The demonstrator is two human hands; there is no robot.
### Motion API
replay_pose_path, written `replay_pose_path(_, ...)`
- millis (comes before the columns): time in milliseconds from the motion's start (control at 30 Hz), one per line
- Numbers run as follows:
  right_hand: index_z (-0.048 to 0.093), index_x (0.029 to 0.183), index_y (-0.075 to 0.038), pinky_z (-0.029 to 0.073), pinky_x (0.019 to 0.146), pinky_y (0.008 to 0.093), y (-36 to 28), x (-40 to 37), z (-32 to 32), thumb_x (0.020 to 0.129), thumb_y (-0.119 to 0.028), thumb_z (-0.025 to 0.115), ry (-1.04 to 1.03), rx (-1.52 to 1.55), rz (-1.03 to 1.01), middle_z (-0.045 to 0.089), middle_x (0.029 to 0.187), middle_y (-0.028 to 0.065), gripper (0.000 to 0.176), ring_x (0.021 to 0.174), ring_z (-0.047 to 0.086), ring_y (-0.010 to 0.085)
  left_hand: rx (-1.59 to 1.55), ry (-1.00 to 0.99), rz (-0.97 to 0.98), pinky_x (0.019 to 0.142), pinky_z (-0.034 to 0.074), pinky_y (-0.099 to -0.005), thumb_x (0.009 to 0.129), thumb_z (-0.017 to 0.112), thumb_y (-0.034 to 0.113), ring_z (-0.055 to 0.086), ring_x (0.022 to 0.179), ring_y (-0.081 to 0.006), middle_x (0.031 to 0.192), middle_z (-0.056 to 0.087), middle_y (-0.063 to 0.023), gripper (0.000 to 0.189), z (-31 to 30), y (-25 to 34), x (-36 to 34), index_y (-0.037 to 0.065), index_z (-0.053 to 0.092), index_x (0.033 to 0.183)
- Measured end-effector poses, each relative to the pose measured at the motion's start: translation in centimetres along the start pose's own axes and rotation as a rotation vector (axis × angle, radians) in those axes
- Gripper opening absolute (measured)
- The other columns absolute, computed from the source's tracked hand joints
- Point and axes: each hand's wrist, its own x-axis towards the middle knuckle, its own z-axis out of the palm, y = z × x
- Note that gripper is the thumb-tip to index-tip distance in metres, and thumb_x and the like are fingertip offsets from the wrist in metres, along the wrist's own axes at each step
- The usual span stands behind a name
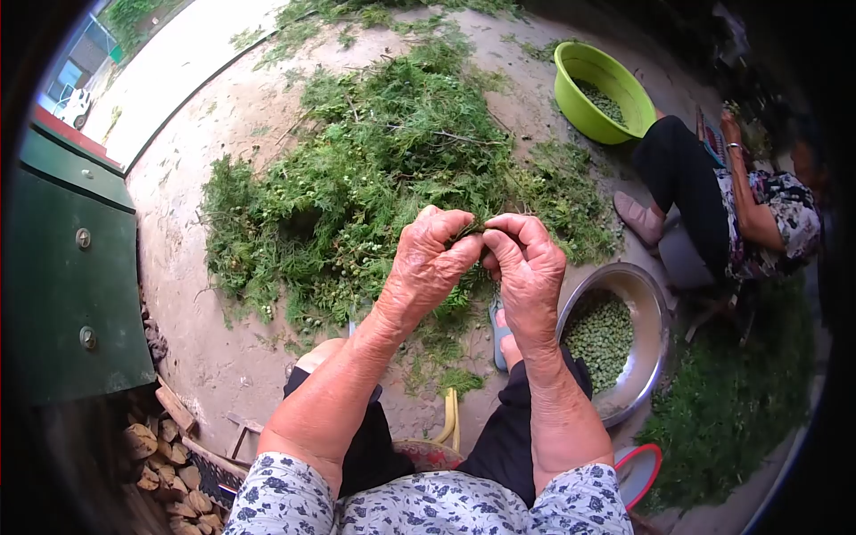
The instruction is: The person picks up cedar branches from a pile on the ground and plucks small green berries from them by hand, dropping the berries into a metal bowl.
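Observation:
My left hand (432, 254) and my right hand (526, 259) are raised close together in the middle of the view. Between their pinched fingertips is a small green sprig (470, 229), held from both sides. Below and beyond them a large heap of green branches (357, 178) with small pale green cones lies on the ground. To the right of my right hand stands a metal basin (660, 330), partly filled with small green cones (602, 343).
A co-worker in dark trousers (673, 169) sits at the right, near a lime green tub (593, 129) holding more cones. More greenery (722, 410) lies at the lower right, beside a red-rimmed basin (657, 468). Green metal doors (80, 276) and chopped firewood (174, 464) are at the left.

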Motion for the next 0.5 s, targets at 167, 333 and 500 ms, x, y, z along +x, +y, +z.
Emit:
replay_pose_path(167,0.053,0.093,-0.003,0.038,0.047,0.0194,0.2,1.0,-1.5,0.087,-0.015,0.056,-0.035,0.7,0.249,0.055,0.074,0.0028,0.014,0.057,0.05,0.0075,-0.39,-0.074,-0.312,0.057,0.037,-0.0239,0.078,0.059,0.012,0.04,0.064,-0.0064,0.067,0.046,0.0018,0.011,-0.4,0.6,0.2,0.002,0.056,0.082)
replay_pose_path(333,0.052,0.098,-0.003,0.038,0.048,0.019,-0.9,2.2,-2.6,0.087,-0.017,0.057,0.05,0.763,0.332,0.055,0.074,0.0021,0.018,0.062,0.052,0.0086,-0.555,-0.045,-0.309,0.056,0.034,-0.0208,0.082,0.056,0.011,0.038,0.065,-0.0022,0.069,0.046,0.0072,0.009,-0.8,0.4,0.4,0.004,0.051,0.077)
replay_pose_path(500,0.058,0.094,-0.003,0.032,0.045,0.0142,-0.6,1.9,-2.6,0.081,-0.015,0.064,-0.175,0.484,0.35,0.053,0.07,-0.004,0.019,0.055,0.046,0.0013,-0.566,-0.077,-0.329,0.058,0.036,-0.0198,0.082,0.056,0.011,0.04,0.066,-0.0022,0.072,0.05,0.0063,0.007,-0.9,0.8,0.5,0.004,0.055,0.082)
